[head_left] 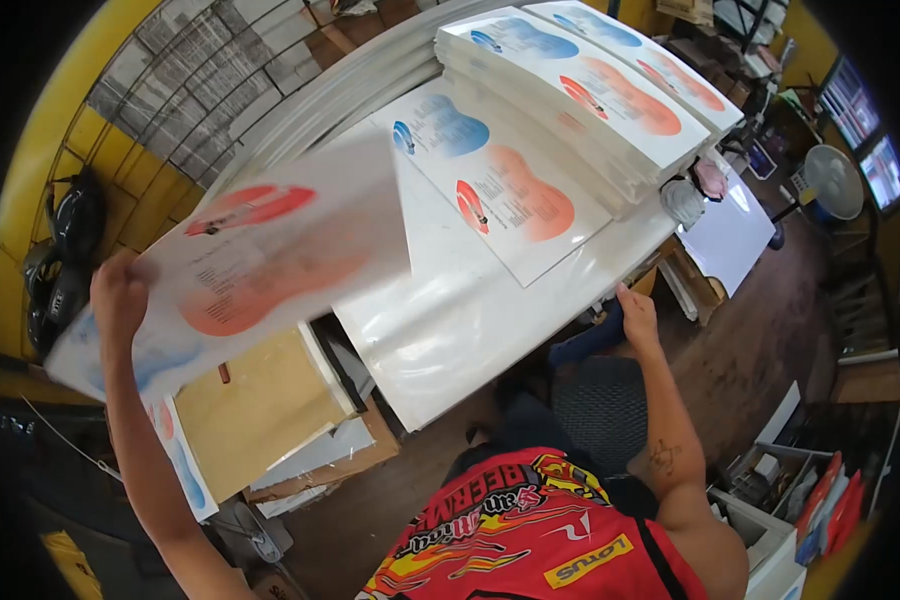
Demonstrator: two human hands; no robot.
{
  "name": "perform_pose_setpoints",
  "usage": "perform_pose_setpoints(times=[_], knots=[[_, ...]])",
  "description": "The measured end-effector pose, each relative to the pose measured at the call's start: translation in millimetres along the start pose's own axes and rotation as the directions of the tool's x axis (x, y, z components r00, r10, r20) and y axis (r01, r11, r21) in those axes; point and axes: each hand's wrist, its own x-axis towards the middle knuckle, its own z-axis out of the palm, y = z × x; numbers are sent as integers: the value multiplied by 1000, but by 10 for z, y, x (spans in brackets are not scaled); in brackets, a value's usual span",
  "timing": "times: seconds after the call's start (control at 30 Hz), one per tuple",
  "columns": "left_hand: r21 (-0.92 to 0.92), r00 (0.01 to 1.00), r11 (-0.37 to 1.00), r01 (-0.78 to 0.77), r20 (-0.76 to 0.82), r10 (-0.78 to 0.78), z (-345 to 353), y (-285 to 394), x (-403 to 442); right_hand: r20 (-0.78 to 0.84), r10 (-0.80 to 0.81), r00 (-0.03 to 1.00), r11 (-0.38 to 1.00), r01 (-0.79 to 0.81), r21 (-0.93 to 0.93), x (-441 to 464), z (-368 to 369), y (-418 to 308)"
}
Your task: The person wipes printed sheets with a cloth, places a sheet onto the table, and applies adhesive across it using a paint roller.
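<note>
Red cloth is nearest us: a jersey (pixel 505 535) at the bottom of the view. Beyond it, our right hand (pixel 638 315) is at the edge of the white-covered desk (pixel 420 345), fingers curled; we cannot tell whether they grip anything. Our left hand (pixel 120 295) is clamped on the edge of a blurred printed sheet (pixel 270 275), raised above the brown paper (pixel 255 415) and the desk's left end. We judge the step in hand to be shifting this single sheet; the next move calls for a firm pinch and a level, unhurried swing, lest it crease. Farther off, another sheet (pixel 525 268) lies flat on the desk, beside a tall printed stack (pixel 580 75). A fan (pixel 833 182) stands well beyond.
</note>
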Motion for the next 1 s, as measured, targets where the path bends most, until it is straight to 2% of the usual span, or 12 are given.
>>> perform_pose_setpoints(times=[0.1, 0.27, 0.3, 0.4, 0.53, 0.6, 0.7, 0.73, 0.8, 0.87, 0.93, 1.0], knots=[[-2, 875, 917, -399, -302, 379, 239, 898, 519, 32, 44, 999, 998, -43, -37, 115, -30, 46], [-248, 821, 806, -538, 62, 567, 1724, 1677, 1080, 53, 131, 990, 991, -130, -14, 271, -42, -25], [-216, 774, 819, -531, 270, 573, 1917, 1958, 1131, 53, 122, 991, 992, -121, -21, 306, -47, -39], [-247, 621, 772, -586, 475, 623, 2736, 2611, 1067, 120, 150, 981, 989, -150, -10, 478, 38, -89], [-358, 529, 791, -497, 597, 603, 3578, 3242, 781, 347, 199, 917, 980, -188, -64, 638, 379, -334], [-408, 689, 739, -537, 295, 663, 3674, 3308, 490, 449, 147, 881, 986, -95, -137, 662, 759, -525], [-466, 927, 845, -263, 121, 355, 3449, 3374, -22, 610, 15, 792, 966, 146, -213, 638, 1401, -734], [-483, 960, 874, -47, 221, 173, 3321, 3335, -226, 648, -37, 760, 939, 248, -237, 586, 1637, -840], [-490, 915, 797, 354, 359, -185, 3225, 3178, -818, 659, -112, 744, 841, 425, -336, 457, 2141, -935], [-383, 756, 682, 623, 518, -400, 3043, 3098, -1327, 570, -263, 778, 910, 396, -121, 202, 2692, -931], [-317, 759, 743, 589, 533, -374, 3151, 3130, -1782, 657, -514, 552, 669, 737, -96, 63, 3134, -580], [-296, 730, 772, 563, 616, -296, 3116, 3182, -1889, 858, -411, 308, 481, 873, -83, -44, 3517, -162]])
